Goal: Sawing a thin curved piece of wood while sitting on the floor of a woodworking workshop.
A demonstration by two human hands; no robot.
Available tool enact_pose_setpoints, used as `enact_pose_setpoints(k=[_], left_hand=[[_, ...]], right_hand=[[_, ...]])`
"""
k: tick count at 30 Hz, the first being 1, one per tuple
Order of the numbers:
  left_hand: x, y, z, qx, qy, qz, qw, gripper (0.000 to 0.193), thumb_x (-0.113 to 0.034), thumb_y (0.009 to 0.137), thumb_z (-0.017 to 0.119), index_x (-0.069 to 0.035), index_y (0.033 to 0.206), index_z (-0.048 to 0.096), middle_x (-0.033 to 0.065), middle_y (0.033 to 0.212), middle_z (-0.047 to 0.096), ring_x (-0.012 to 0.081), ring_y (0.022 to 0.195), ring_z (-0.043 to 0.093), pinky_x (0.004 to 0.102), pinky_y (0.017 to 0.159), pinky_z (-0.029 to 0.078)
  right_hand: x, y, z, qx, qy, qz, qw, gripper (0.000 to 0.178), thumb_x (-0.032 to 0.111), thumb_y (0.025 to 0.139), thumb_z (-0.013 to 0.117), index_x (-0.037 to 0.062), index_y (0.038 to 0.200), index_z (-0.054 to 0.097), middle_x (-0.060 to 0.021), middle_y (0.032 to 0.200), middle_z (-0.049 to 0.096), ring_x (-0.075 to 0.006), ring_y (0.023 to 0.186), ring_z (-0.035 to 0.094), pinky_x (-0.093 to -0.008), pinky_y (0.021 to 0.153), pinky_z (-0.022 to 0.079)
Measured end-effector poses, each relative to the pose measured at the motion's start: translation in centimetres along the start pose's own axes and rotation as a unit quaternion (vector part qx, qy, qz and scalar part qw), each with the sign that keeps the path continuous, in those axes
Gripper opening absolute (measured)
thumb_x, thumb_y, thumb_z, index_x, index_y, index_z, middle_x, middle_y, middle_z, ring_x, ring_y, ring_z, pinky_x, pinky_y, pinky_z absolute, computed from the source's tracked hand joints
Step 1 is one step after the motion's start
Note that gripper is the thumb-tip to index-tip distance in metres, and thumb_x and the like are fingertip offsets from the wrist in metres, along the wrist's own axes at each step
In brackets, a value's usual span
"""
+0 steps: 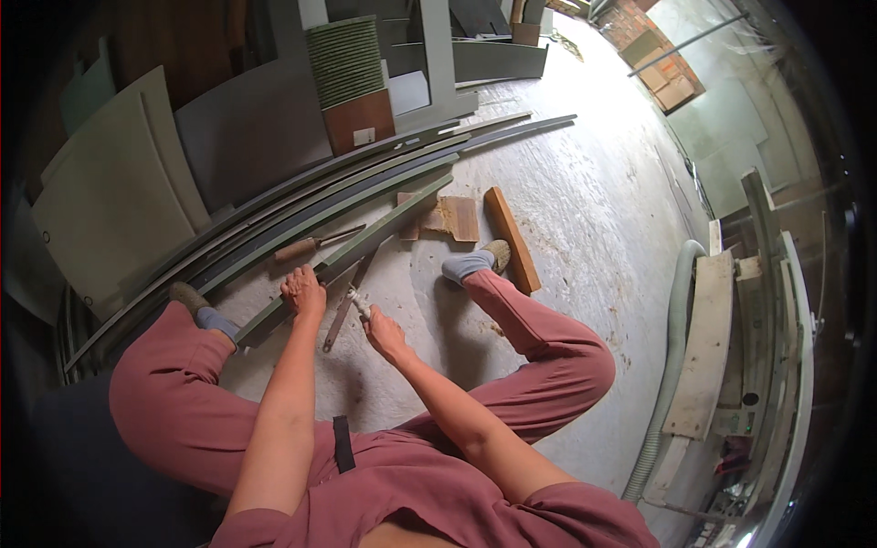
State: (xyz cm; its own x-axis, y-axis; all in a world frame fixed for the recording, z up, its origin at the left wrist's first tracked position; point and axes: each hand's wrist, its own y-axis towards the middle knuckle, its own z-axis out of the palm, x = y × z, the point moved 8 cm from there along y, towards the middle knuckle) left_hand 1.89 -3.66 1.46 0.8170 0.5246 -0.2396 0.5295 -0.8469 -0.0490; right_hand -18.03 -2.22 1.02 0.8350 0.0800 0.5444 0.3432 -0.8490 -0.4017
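My left hand (303, 290) is closed over the edge of a long dark green bar (365, 245), which runs diagonally from near my left foot to the far right. My right hand (384, 332), just right of it, is wrapped round a short tool with a pale handle (358, 300); its exact kind is unclear. Under the bar a flat dark metal strip (338, 323) with a hole at its near end lies on the floor. Beyond the bar rests a wooden-handled tool (298, 249) with a thin dark shaft.
Several long green and grey strips (411, 169) lie beyond the bar. A torn brown board piece (454, 219) and an orange-brown wooden block (512, 239) are by my right foot. Panels (119, 173) lean at the left; a ribbed hose (671, 384) and machine parts stand at the right.
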Motion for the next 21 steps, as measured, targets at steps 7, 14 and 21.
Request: enact_pose_setpoints(k=[7, 14, 21], left_hand=[[-0.6, 0.0, -1.0, 0.004, -0.003, 0.001, 1.000, 0.033, -0.019, 0.069, 0.069, -0.008, 0.093, 0.050, 0.0098, 0.096, 0.054, 0.0260, 0.093, 0.051, 0.0399, 0.082, 0.034], [-0.6, 0.0, -0.7, -0.016, 0.007, 0.018, 1.000, 0.032, -0.016, 0.067, 0.067, -0.008, 0.092, 0.049, 0.0105, 0.095, 0.054, 0.0265, 0.094, 0.052, 0.0402, 0.082, 0.035], [-0.5, 0.4, -0.4, -0.019, 0.021, 0.018, 0.999, 0.031, -0.017, 0.067, 0.066, -0.007, 0.091, 0.050, 0.0107, 0.093, 0.054, 0.0276, 0.090, 0.053, 0.0419, 0.080, 0.036]], right_hand=[[-2.2, -2.9, 1.4, -0.007, 0.021, 0.018, 1.000, 0.024, 0.022, 0.083, 0.049, 0.0069, 0.098, 0.038, -0.0267, 0.077, 0.059, -0.0455, 0.077, 0.057, -0.0546, 0.068, 0.042], [1.8, 1.0, -0.2, -0.011, -0.001, 0.002, 1.000, 0.021, 0.021, 0.084, 0.047, 0.0034, 0.095, 0.043, -0.0261, 0.076, 0.059, -0.0449, 0.075, 0.058, -0.0530, 0.067, 0.044], [-0.7, -2.6, -0.4, -0.017, 0.007, 0.021, 1.000, 0.022, 0.021, 0.084, 0.047, 0.0036, 0.096, 0.042, -0.0255, 0.077, 0.060, -0.0445, 0.075, 0.058, -0.0538, 0.067, 0.043]])
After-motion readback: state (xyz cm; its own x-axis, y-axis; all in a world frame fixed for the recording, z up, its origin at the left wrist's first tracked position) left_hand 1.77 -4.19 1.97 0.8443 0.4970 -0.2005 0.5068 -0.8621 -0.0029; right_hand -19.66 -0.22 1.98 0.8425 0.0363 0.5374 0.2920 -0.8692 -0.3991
